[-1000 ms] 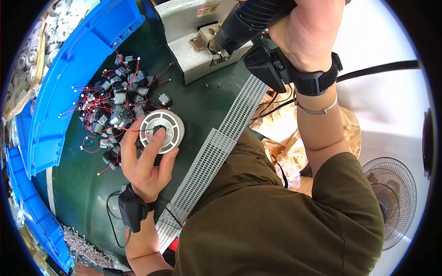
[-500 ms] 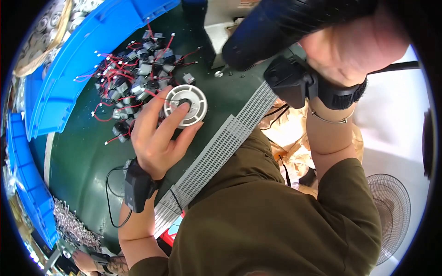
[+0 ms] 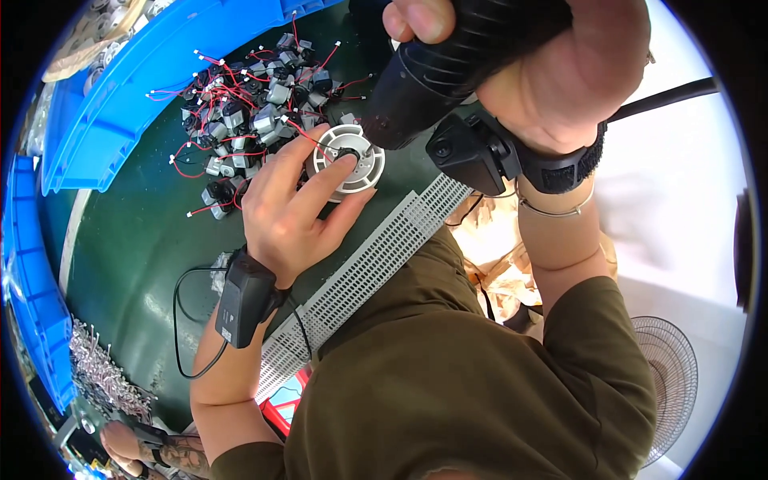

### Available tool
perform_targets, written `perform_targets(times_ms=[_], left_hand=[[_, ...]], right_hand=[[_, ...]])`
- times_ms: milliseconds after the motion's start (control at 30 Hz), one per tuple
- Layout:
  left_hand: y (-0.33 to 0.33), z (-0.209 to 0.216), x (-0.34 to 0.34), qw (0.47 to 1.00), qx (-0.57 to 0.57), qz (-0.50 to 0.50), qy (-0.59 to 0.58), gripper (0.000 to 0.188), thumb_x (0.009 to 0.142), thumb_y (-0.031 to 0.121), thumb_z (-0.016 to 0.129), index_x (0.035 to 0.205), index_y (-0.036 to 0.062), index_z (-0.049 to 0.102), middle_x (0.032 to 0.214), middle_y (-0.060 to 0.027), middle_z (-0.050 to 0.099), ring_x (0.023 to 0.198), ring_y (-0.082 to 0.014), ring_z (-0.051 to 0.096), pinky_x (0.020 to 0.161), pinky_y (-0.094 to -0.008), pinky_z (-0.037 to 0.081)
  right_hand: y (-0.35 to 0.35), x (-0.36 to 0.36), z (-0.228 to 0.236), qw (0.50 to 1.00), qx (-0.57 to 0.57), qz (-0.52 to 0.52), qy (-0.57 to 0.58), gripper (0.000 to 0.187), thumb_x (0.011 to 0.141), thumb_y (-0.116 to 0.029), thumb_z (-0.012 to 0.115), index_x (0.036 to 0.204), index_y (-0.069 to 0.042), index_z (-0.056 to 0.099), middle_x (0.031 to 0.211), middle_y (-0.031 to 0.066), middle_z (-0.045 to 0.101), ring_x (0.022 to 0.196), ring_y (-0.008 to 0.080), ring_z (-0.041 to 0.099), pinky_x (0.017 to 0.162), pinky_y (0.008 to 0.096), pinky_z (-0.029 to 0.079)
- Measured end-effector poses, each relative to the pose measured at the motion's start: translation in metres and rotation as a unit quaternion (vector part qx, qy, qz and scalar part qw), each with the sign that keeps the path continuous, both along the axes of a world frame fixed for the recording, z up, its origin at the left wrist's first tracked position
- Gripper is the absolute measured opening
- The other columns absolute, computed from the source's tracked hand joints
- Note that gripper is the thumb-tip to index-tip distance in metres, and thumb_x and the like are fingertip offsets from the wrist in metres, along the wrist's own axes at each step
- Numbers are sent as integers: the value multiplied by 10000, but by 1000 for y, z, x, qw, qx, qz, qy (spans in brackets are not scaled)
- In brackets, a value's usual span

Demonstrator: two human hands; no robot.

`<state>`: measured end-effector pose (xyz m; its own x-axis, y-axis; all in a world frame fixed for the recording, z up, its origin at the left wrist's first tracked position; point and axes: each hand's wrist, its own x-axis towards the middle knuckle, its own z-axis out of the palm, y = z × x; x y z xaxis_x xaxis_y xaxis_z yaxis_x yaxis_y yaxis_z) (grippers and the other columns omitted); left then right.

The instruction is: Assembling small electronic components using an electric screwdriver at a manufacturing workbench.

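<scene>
My left hand (image 3: 284, 204) grips a round white plastic part (image 3: 370, 172) with a spoked rim, fingers and thumb around its edge. One finger presses on a dark round piece at its middle, and a red wire runs out past the fingers. My right hand (image 3: 564, 84) is wrapped around a thick black power screwdriver (image 3: 412, 92). The tool's lower end is at the right rim of the white part; whether its tip touches a screw cannot be made out. Close beyond my left hand lies a heap of small grey motors (image 3: 268, 120) with red wires and white plugs.
Blue bins (image 3: 100, 132) curve along the table's far left, above a pile of screws (image 3: 108, 372). A grey perforated strip (image 3: 372, 260) edges the green table (image 3: 132, 272). Another person's hand (image 3: 124, 440) is at lower left. Brown paper (image 3: 492, 256) and a fan (image 3: 668, 384) are at right.
The screwdriver has come down and left, onto the white part's right side. My left hand has shifted slightly right and up in view with the part, while the whole view has moved a little.
</scene>
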<state>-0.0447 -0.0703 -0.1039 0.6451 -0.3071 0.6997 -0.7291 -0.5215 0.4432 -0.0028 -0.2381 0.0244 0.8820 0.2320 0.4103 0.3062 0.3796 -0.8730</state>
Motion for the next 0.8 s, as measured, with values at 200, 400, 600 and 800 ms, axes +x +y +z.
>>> perform_targets(times_ms=[200,400,600,800], left_hand=[[-1,-3,1,1000,-6,-2,4,362,587,144,827,912,64,686,1058,-170,624,815,-264,638,652,-336,528],[-1,-2,0,1000,-3,-2,5,363,591,155,825,914,64,685,1063,-171,621,816,-263,635,654,-339,529],[-3,-1,0,1000,-1,-4,2,362,593,167,825,912,69,685,1059,-164,621,812,-258,632,650,-335,529],[0,0,2,1000,8,1,3,362,592,171,822,911,72,685,1054,-156,619,808,-253,631,645,-330,527]], right_hand=[[-2,4,-3,1000,-15,10,-24,363,960,-265,457,1100,57,550,817,152,591,691,206,587,652,324,484],[-15,38,-14,975,-94,188,-68,363,951,-260,483,1120,56,540,835,148,595,715,207,590,665,324,489],[-33,79,-29,911,-169,360,-109,368,942,-254,509,1140,56,529,853,144,598,740,207,593,677,323,493],[4,16,-1,998,-33,-14,-51,221,839,-67,643,1025,21,560,889,81,593,802,161,583,712,290,501]])
